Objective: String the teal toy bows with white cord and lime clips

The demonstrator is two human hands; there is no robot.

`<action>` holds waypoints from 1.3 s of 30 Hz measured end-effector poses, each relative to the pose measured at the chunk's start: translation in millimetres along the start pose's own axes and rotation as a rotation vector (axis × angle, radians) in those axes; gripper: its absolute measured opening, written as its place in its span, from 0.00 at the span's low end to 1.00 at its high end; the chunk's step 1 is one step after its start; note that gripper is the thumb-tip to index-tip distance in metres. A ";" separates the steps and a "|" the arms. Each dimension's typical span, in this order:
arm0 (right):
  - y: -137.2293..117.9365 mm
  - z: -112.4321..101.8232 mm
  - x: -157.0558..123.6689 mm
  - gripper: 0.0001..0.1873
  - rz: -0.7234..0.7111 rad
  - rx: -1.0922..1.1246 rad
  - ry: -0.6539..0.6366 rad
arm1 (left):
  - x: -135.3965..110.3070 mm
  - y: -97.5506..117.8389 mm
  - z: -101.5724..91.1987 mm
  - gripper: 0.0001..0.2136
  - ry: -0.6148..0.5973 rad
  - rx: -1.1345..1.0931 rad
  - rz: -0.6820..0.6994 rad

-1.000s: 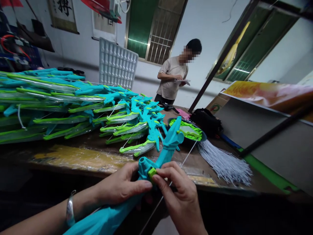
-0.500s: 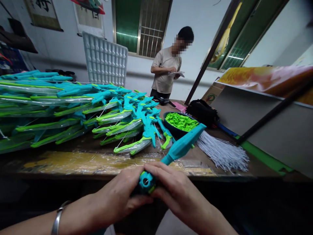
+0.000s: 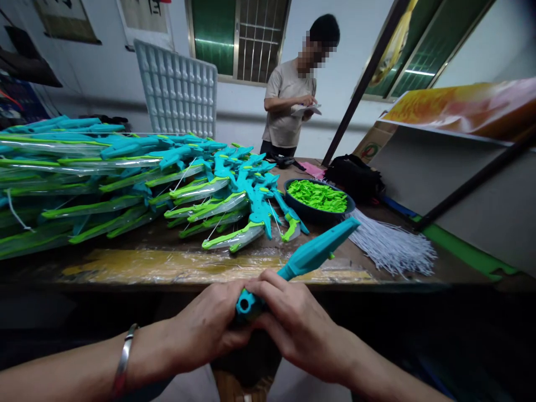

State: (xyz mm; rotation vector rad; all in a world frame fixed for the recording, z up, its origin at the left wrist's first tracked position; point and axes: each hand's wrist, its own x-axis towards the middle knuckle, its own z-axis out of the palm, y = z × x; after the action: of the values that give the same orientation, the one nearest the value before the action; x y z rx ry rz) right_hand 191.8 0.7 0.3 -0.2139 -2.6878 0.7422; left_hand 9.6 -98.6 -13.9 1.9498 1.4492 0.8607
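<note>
Both hands grip a teal plastic toy crossbow body (image 3: 312, 254) in front of the table edge. Its round, hollow end points toward me, and its broad stock slants away to the upper right. My left hand (image 3: 209, 324), below a silver bangle, closes around the near end from the left. Wrapped over the body from the right is my right hand (image 3: 295, 318), its thumb underneath. The hands hide the middle and underside of the toy. Beyond them lies a heap of toy crossbows (image 3: 251, 195) with teal bodies, green and clear bow arms and white strings.
A dark basin (image 3: 310, 216) of small green plastic parts (image 3: 318, 195) stands beside a bundle of white cords (image 3: 391, 245). Behind them is a black bag (image 3: 355, 176). Another person (image 3: 288, 106) stands across the table (image 3: 163, 265), holding papers. A dark post (image 3: 364, 84) rises at right.
My hands have shifted their grip, and the toy's near end has turned so that its round hole shows more plainly. The view has tilted slightly downward.
</note>
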 end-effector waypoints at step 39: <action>-68.7 40.2 -11.3 0.17 0.520 1.381 0.418 | -51.1 41.0 1.0 0.08 0.124 -0.480 -0.346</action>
State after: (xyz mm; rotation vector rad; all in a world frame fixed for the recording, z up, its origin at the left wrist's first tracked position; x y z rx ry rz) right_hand 184.1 -79.3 0.5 -0.5851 -1.2503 2.1525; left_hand 24.5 -158.6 7.8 1.2719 1.4295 1.0611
